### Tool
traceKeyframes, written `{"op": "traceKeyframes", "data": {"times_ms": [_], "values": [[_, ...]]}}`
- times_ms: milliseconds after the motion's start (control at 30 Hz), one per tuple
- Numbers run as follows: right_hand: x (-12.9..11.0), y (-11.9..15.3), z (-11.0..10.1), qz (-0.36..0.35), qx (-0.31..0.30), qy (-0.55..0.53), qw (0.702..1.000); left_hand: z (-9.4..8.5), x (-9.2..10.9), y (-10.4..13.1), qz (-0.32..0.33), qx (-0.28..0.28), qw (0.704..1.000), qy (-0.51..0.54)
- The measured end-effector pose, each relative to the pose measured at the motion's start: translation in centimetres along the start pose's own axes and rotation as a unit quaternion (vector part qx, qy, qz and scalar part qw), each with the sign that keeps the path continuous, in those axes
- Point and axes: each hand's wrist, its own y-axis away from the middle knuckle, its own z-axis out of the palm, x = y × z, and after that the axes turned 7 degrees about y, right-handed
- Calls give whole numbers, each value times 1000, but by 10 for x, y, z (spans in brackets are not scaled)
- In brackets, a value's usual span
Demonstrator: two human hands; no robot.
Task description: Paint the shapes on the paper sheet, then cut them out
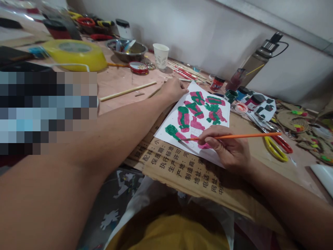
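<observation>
Right fingers: we pinch the thin orange-handled paintbrush (234,136) in our right hand (229,149), fingers (212,139) pressed together near the bristle end, pen-fashion, likely for control of the tip.
Brush tip: it touches the white sheet of paper painted with green and pink shapes (200,114), at the sheet's near part, beside a pink patch.
Left fingers: our left hand (173,91) lies flat on the sheet's far left corner, fingers loosely spread, apparently to keep the paper from sliding.
Under the sheet: a brown printed cardboard piece (182,170) lies beneath, probably shielding the desk (117,81) from paint.
Paint pots: small open jars (230,95) stand just beyond the sheet's far right edge, near the brush hand; one shows green, another red.
Further containers: a white paper cup (160,55) and a metal bowl (127,50) stand well apart; the bowl holds small items we cannot identify.
Right side: yellow-and-red-handled scissors (277,146) lie beside the cardboard.
</observation>
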Motion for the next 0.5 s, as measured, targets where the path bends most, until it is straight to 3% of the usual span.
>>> {"op": "traceKeyframes", "data": {"times_ms": [500], "values": [[1, 1, -5, -3, -21, 17, 1000, -2, 3, 3, -11, -2, 1000, 1]]}}
